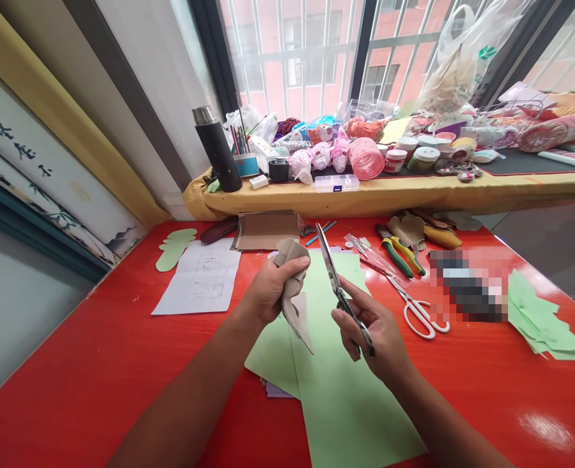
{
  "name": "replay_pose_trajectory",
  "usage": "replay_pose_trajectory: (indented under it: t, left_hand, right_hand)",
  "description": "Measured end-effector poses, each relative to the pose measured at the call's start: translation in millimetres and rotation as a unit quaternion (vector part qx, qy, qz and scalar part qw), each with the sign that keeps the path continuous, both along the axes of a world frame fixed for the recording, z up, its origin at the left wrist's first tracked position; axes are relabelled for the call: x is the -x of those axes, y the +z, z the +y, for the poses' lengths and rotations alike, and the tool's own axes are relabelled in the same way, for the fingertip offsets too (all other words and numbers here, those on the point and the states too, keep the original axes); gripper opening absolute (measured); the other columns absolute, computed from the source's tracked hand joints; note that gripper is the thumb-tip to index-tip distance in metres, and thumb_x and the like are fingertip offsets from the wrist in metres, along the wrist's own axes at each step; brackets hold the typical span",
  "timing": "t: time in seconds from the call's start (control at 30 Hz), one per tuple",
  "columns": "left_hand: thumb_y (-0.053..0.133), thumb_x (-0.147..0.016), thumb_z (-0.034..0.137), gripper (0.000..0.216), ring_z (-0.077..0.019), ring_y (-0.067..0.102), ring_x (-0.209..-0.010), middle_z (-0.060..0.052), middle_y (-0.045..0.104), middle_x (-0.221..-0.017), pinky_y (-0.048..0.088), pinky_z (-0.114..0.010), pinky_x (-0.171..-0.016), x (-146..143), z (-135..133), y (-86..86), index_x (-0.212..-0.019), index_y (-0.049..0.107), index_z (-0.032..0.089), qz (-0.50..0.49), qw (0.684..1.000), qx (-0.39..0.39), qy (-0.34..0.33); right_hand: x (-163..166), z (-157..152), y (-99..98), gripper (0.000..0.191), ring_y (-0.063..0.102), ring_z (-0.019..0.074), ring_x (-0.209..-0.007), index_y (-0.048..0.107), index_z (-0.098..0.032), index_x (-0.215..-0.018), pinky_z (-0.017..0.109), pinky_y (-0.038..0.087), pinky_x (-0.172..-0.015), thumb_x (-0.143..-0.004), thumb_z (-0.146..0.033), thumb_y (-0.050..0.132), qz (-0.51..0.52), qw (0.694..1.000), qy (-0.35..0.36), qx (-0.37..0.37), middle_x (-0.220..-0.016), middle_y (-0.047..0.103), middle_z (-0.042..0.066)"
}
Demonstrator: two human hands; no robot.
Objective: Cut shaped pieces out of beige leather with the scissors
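My left hand (278, 289) is closed on a piece of beige-grey sheet material (296, 318), bent and partly hidden by the fingers, with a pointed strip hanging down. To its right, my right hand (370, 325) grips the handles of a pair of metal scissors (330, 260). The scissors' blades point up and away, apart from the beige piece, and look closed or nearly so. Both hands are held above large light green sheets (346, 403) on the red table (97, 364). Whether the beige piece is card or fabric I cannot tell.
White-handled scissors (419, 318) and yellow-green pliers (399, 253) lie to the right. Green paper scraps (544, 318) are at the far right. A drawn pattern sheet (202, 279), green sole-shaped cutouts (175, 250) and brown cardboard (268, 232) lie left and back. A black thermos (219, 153) stands on the cluttered sill.
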State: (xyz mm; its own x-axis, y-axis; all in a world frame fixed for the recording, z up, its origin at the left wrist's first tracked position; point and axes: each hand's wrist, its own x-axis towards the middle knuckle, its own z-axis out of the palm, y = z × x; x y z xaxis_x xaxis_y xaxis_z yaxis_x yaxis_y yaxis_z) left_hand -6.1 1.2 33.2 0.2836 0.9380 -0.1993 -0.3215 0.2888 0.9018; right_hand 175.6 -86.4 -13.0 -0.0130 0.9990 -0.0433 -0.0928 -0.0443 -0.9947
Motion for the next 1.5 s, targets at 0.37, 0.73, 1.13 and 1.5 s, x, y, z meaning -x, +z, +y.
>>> replay_pose_trajectory:
  t: [0.37,0.73,1.13,1.5]
  left_hand:
    - [0.095,-0.068,0.042,0.046,-0.006,0.037,-0.049,0.006,0.049,-0.057,0.031,-0.021,-0.047,0.4,2.2,-7.7,-0.068,0.055,0.019,-0.017,1.0,0.001,0.004]
    - [0.095,-0.074,0.045,0.043,-0.0069,0.047,-0.053,0.004,0.057,-0.067,0.036,-0.02,-0.047,2.7,3.1,-5.8,-0.081,0.064,0.017,-0.04,0.999,0.014,0.014]
    - [0.103,-0.064,0.033,0.042,-0.0147,0.07,-0.074,-0.003,0.076,-0.083,0.056,-0.025,-0.068,7.6,4.5,-5.4,-0.091,0.076,0.014,-0.028,0.998,-0.019,0.054]
    - [0.104,-0.061,0.034,0.051,-0.0195,0.076,-0.079,-0.006,0.081,-0.09,0.062,-0.031,-0.071,8.4,7.4,-5.5,-0.099,0.075,0.017,-0.01,0.984,-0.026,0.177]
  right_hand:
    - [-1.8,-3.3,-7.1,0.087,0.044,0.0139,-0.054,0.058,-0.011,-0.163,0.031,0.039,-0.055,-0.092,-0.053,0.085,-0.037,0.996,0.07,-0.032,-0.067,0.049,-0.007]
    - [-1.1,-3.7,-10.6,0.085,0.042,0.0145,-0.057,0.059,-0.015,-0.163,0.031,0.036,-0.056,-0.093,-0.056,0.084,-0.061,0.995,0.069,-0.041,-0.069,0.046,-0.006]
    - [-1.6,-4.3,-9.3,0.084,0.042,0.0138,-0.053,0.058,-0.014,-0.163,0.031,0.038,-0.054,-0.094,-0.055,0.084,-0.05,0.995,0.062,-0.051,-0.067,0.046,-0.008]
    - [-1.5,-4.7,-12.3,0.083,0.045,0.0132,-0.052,0.059,-0.014,-0.162,0.03,0.042,-0.052,-0.094,-0.053,0.084,-0.074,0.993,0.078,-0.049,-0.071,0.052,-0.006]
